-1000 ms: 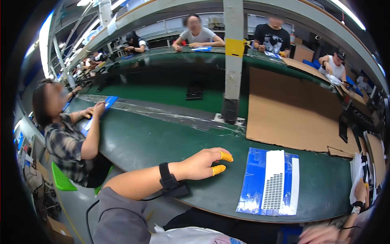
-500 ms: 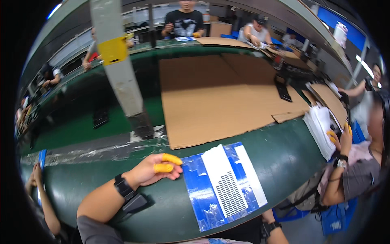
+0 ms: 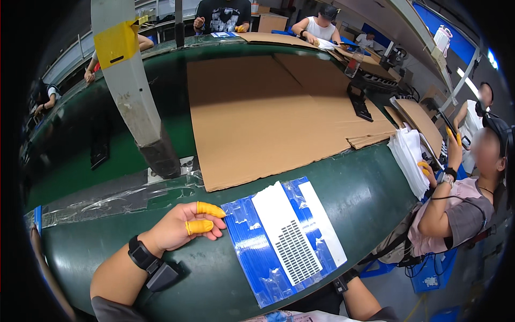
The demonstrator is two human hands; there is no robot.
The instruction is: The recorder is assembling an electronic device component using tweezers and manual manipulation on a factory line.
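My left hand point(image 3: 182, 229) rests on the green table point(image 3: 370, 193), palm turned inward and fingers loosely curled. It wears yellow finger cots on two fingers and a black wrist strap. Its fingertips touch the left edge of a flat blue plastic bag point(image 3: 252, 247) with a white printed panel, which lies near the table's front edge. The hand holds nothing. My right forearm point(image 3: 362, 298) comes up from the lower edge with a black band at the wrist. The right hand itself is hidden under the bag's near corner.
A large brown cardboard sheet point(image 3: 268, 112) lies beyond the bag. A grey post with a yellow tag point(image 3: 131, 91) stands at the left. A seated person point(image 3: 456, 209) at the right handles a stack of white sheets point(image 3: 410, 161). More people sit along the far side.
The view has swung to the right and down. My left hand, apart from the bag a second ago, now has its fingertips at the bag's left edge.
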